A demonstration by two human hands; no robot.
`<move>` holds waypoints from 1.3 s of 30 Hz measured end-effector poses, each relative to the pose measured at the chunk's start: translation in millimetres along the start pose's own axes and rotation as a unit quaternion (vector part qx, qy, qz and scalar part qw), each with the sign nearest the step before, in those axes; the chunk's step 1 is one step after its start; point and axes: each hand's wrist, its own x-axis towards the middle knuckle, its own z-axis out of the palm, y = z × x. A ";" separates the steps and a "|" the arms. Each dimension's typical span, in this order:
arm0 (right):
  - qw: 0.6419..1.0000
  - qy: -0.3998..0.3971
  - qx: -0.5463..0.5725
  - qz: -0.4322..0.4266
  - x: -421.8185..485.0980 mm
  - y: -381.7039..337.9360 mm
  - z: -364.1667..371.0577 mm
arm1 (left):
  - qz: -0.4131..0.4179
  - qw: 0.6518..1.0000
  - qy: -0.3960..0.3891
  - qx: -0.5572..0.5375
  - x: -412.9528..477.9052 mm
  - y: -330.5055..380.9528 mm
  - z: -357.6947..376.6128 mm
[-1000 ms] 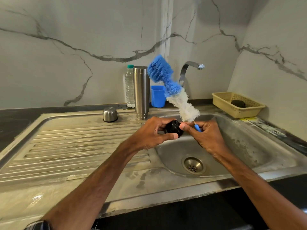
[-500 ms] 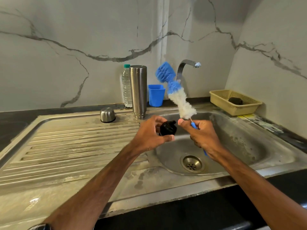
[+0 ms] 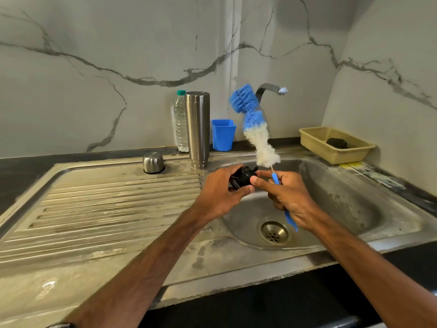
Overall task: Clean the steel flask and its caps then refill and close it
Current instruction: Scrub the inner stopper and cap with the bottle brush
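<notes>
The steel flask (image 3: 197, 129) stands upright and uncapped at the back of the drainboard. Its steel outer cap (image 3: 153, 162) rests upside down to its left. My left hand (image 3: 221, 192) grips the black inner cap (image 3: 244, 176) over the sink basin. My right hand (image 3: 287, 197) holds the blue handle of a bottle brush (image 3: 256, 129), whose white and blue bristles point up. My right thumb touches the black cap.
A clear water bottle (image 3: 181, 124) with a green lid stands behind the flask. A blue cup (image 3: 223, 135) sits by the tap (image 3: 272, 89). A yellow basket (image 3: 335, 145) with a dark scrubber rests at the back right. The sink drain (image 3: 274, 233) lies below my hands.
The brush has swung more upright and to the right. My hands have come together again, with my right thumb back on the black cap.
</notes>
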 end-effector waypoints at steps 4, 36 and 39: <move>0.999 -0.028 0.003 0.018 -0.4 0.4 0.4 | 0.011 0.999 0.018 0.028 -0.4 -0.2 -4.2; 0.980 -0.081 0.100 0.154 -0.1 -8.6 1.9 | -0.022 0.997 0.076 -0.005 2.5 -15.6 1.4; 0.984 -0.089 0.056 0.147 -2.4 -8.8 4.7 | -0.006 0.996 0.089 -0.021 -0.1 -10.3 -3.8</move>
